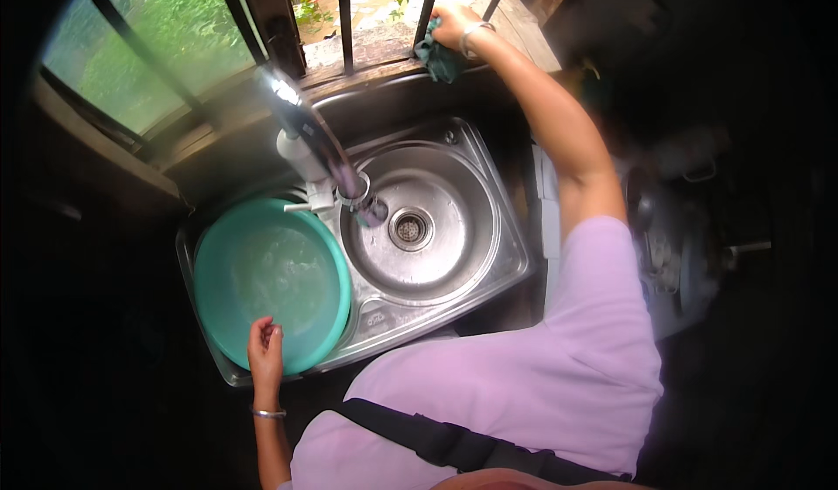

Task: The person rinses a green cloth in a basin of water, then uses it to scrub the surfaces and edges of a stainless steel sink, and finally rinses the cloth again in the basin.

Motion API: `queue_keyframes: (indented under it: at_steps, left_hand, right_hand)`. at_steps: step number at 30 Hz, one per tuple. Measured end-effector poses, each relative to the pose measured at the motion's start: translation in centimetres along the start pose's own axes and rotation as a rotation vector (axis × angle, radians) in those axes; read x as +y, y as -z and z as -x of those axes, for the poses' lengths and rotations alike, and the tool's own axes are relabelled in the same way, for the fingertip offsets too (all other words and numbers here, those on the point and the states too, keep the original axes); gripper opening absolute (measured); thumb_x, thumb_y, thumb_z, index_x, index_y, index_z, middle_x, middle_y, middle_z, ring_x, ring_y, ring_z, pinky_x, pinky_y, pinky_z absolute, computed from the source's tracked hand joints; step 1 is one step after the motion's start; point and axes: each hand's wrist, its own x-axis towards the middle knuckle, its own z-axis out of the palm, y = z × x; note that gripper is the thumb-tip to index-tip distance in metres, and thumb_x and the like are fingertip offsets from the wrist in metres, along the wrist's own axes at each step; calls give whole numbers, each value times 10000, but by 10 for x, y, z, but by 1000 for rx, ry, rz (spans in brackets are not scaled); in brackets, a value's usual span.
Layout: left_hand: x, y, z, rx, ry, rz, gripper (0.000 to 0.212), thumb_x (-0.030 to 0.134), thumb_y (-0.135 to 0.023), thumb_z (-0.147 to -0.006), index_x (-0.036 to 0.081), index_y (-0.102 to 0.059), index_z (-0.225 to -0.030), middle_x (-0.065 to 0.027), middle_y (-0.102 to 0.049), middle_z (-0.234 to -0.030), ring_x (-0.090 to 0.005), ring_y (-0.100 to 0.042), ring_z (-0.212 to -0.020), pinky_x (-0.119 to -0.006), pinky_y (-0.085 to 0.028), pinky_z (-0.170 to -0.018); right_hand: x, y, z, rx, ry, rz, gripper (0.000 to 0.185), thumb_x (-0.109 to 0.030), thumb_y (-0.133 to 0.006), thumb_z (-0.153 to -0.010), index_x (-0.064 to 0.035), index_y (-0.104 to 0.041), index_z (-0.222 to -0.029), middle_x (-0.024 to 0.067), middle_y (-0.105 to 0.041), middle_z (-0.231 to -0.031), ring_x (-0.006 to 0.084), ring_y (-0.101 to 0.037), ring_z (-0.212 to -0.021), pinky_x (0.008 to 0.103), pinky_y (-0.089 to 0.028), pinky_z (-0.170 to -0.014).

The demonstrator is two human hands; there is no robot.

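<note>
My right hand (452, 26) grips a dark green cloth (440, 58) against a dark window bar (429, 9) at the sill above the sink. The cloth hangs down below my fingers. Near the lower left, my left hand (265, 345) is over the rim of a green plastic basin (346, 287), its fingers curled and nothing seen in them. Water (281, 274) with some foam lies in the basin. The basin rests on the left part of a stainless steel sink (517, 264), beside the round bowl (445, 261) with its drain strainer (411, 228).
A shiny curved faucet (314, 136) and a white fitting with a lever (304, 163) rise between basin and bowl. A wooden window frame (268, 19) with several bars runs behind the sink. Blurred items stand at the right, partly behind my right arm.
</note>
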Motion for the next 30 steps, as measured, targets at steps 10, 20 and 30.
queue_keyframes:
  at_steps: [10, 20, 30]
  left_hand:
    - [1, -14, 37, 162, 123, -31, 185, 45, -485, -847, -23, -492, -1019, -53, -537, -877, -98, -504, -770, -221, -421, -724]
    - [8, -27, 23, 173, 194, -25, 170, 58, -493, -848, -12, -505, -1003, -42, -543, -858, -94, -498, -757, -218, -420, -717]
    - [1, -34, 25, 169, 207, -29, 166, 53, -489, -849, -16, -510, -998, -45, -548, -859, -91, -500, -764, -218, -420, -717]
  right_hand:
    - [-11, -9, -89, 19, 163, 300, 136, -61, -494, -721, -6, -616, -745, 178, -618, -714, 276, -627, -672, 354, -498, -567]
    - [42, -29, -174, 42, -7, 137, 340, -234, -523, -746, -79, -589, -1041, 154, -586, -1015, 279, -566, -969, 352, -452, -808]
    - [105, -92, -196, -81, -98, 142, 276, -174, -532, -716, -27, -624, -931, 189, -620, -886, 302, -598, -867, 364, -457, -762]
